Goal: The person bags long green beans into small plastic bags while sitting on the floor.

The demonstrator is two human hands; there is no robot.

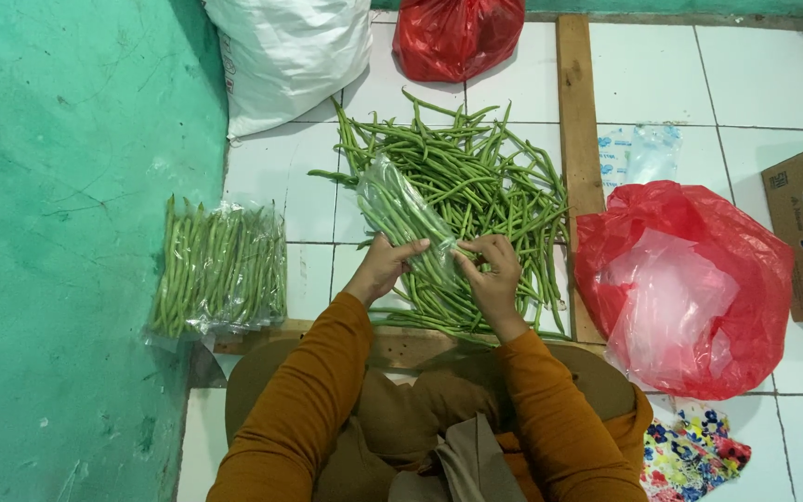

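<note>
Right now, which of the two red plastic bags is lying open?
The large red plastic bag to the right of the wooden plank is open, with clear plastic showing inside. The smaller red plastic bag at the top is bunched shut.

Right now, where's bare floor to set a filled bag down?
Bare tile lies between the packed bean bags and the loose bean pile, and right of the wooden strip above the open red bag. It is crowded around both hands.
</note>
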